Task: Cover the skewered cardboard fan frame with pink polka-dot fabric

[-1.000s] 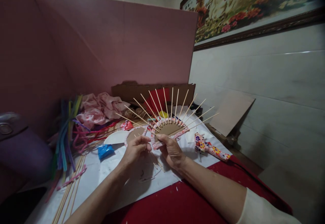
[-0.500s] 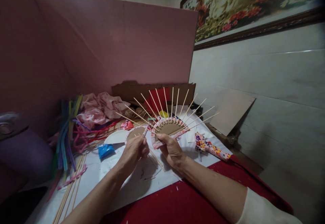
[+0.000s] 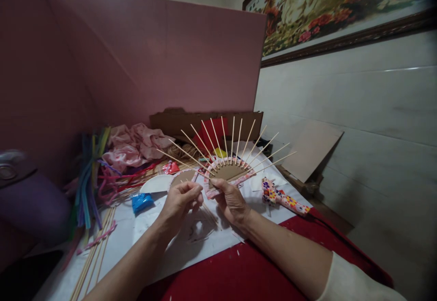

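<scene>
My right hand grips the lower edge of a half-round cardboard piece with a pink patterned rim. Several thin wooden sticks fan out from its top. My left hand is beside it on the left, fingers pinched on a thin wooden skewer that slants down to the right under both hands. A second cardboard half-disc lies on the white paper just behind my left hand.
A flower-patterned glue gun lies right of my hands. Blue packet, white plate, pink cloth, coloured pipe cleaners and loose skewers crowd the left. A cardboard box stands behind, a board leans on the right wall.
My left hand shifted slightly with the skewer, first back toward me, then toward the fan again. My right hand raised the fan a touch.
</scene>
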Demonstrator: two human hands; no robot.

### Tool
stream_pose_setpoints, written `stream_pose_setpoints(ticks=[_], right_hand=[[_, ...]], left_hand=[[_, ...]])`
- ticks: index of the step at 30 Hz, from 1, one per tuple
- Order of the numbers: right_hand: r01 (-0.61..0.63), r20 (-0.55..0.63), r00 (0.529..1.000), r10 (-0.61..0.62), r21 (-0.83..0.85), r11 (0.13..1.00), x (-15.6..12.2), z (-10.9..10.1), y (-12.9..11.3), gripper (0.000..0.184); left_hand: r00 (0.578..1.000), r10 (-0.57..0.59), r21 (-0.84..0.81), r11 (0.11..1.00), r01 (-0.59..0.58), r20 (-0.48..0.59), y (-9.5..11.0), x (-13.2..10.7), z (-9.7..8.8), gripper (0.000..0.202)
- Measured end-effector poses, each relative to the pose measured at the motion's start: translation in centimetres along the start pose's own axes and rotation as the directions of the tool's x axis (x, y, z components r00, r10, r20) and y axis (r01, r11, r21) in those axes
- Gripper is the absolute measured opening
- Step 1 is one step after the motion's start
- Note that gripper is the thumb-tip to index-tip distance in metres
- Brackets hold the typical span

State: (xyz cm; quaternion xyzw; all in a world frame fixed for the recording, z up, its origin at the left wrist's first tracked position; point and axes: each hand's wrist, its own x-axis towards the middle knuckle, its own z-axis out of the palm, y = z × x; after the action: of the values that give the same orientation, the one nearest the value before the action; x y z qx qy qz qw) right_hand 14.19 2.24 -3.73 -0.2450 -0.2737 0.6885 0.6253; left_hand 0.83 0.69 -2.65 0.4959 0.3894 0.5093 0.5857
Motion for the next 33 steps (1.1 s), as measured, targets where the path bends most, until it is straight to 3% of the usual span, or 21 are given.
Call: stream_pose_setpoints(ticks=[9, 14, 19, 23, 28, 33], right_hand=[[0.004, -0.004, 1.000, -0.004, -0.011, 1.000, 0.06, -0.06, 0.09, 0.011], [0.007, -0.007, 1.000, -0.007, -0.010, 1.000, 0.23, -0.16, -0.01, 0.012], [0.007, 0.005, 1.000, -0.007, -0.015, 1.000, 0.22, -0.13, -0.23, 0.012], [0.004, 0.005, 1.000, -0.004, -0.014, 1.000, 0.12, -0.03, -0.21, 0.012], [0.001, -0.003, 1.000, -0.001, -0.006, 1.000, 0.04, -0.04, -0.11, 0.010], [-0.018, 0.025, 1.000, 0.020, -0.048, 0.999, -0.16, -0.15, -0.13, 0.007]], left_hand=[[0.998, 0.014, 0.227, 0.974, 0.001, -0.063, -0.56, 0.29, -0.21, 0.043], [0.993, 0.017, 0.217, 0.976, 0.008, -0.113, -0.47, 0.35, -0.24, 0.020], [0.994, 0.010, 0.202, 0.979, 0.012, -0.112, -0.51, 0.29, -0.28, 0.028], [0.988, 0.027, 0.228, 0.974, 0.009, -0.152, -0.65, 0.31, -0.49, 0.047], [0.967, 0.180, 0.198, 0.970, -0.143, -0.182, -0.73, 0.64, -0.76, 0.029], [0.985, 0.145, 0.151, 0.980, -0.129, -0.096, -0.37, 0.11, -0.11, 0.023]])
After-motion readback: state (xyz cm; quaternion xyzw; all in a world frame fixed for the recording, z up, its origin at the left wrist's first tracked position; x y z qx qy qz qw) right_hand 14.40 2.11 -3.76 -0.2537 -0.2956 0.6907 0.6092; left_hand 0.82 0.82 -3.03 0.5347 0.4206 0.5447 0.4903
